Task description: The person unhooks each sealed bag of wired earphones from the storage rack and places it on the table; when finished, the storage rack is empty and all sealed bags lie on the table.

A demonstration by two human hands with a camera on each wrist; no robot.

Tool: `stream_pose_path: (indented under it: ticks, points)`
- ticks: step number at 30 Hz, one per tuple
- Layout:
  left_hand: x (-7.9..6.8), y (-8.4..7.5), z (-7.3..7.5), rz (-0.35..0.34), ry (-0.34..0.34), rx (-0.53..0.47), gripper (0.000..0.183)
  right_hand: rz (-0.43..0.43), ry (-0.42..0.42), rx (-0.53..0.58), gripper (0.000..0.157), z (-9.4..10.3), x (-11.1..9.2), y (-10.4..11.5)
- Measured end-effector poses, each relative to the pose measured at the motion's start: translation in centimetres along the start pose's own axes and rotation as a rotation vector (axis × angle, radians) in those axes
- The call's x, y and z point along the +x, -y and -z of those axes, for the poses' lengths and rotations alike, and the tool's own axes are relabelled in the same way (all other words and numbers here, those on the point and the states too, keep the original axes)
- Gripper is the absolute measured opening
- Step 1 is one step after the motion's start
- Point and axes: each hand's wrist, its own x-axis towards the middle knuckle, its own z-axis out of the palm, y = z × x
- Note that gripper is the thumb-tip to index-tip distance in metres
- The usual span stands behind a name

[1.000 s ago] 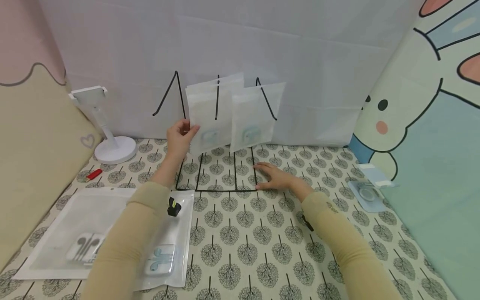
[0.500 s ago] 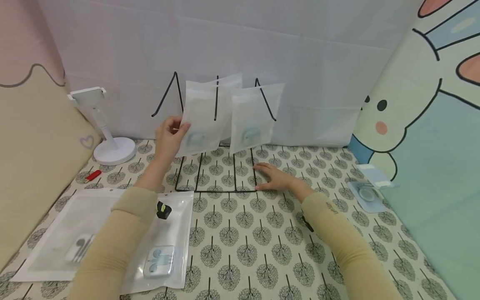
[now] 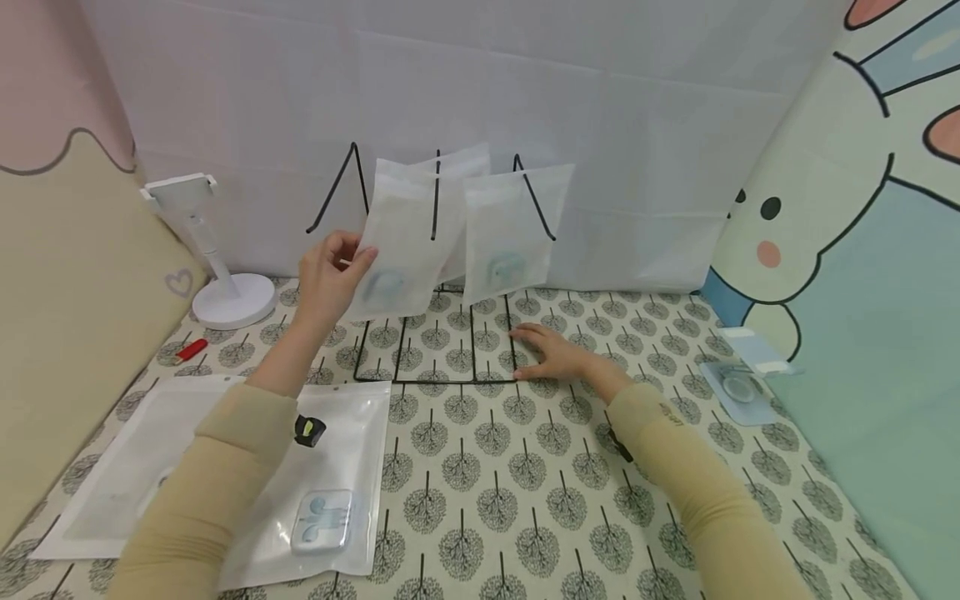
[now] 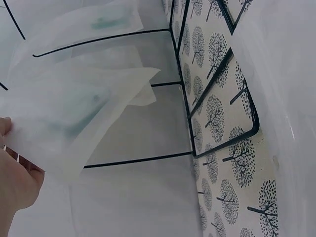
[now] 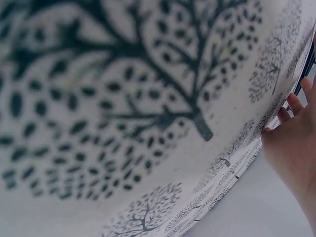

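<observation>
My left hand (image 3: 330, 271) pinches the left edge of a small frosted zip bag (image 3: 393, 225), which hangs tilted from the middle prong of a black wire rack (image 3: 420, 382). A pale blue shape shows through its lower part. Directly behind it hangs another frosted bag (image 3: 463, 179), partly covered. A third frosted bag (image 3: 517, 221) with a bluish item inside hangs on the right prong. The left prong (image 3: 332, 196) bears nothing. My right hand (image 3: 555, 354) rests on the tablecloth with fingers spread, its fingertips at the rack base's right side.
A large clear-fronted bag (image 3: 360, 467) lies at the front left, with an earphone case (image 3: 322, 521) on or in it. Farther back are a red USB stick (image 3: 191, 350) and a white phone stand (image 3: 234, 300). A light blue stand (image 3: 738, 392) sits on the right.
My left hand has moved left and slightly toward me, pulling the front bag's lower part left, away from the bag behind it. My right hand stays in place.
</observation>
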Motion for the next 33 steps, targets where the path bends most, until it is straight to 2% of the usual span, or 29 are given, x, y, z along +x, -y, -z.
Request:
stream_pose_path:
  ticks: [8,18,28,31,33]
  points:
    - [-0.9,-0.8,0.5,-0.038,-0.064,-0.016,0.027,0.01,0.005,0.011,0.085,0.1,0.0,0.2]
    - [-1.8,-2.0,1.1,-0.091,-0.152,-0.058,0.022,0.022,-0.004,-0.075,0.089,0.0,-0.1,-0.1]
    - [-2.1,-3.2,2.8,-0.16,-0.197,0.004,0.02,0.022,-0.004,-0.114,0.09,-0.1,0.0,-0.1]
    - [-2.1,-3.5,3.5,-0.156,-0.192,0.022,0.021,0.022,-0.008,-0.116,0.09,-0.2,0.0,-0.1]
    - [-2.1,-3.7,4.0,-0.13,-0.184,0.03,0.023,0.025,-0.012,-0.118,0.091,-0.2,0.0,-0.1]
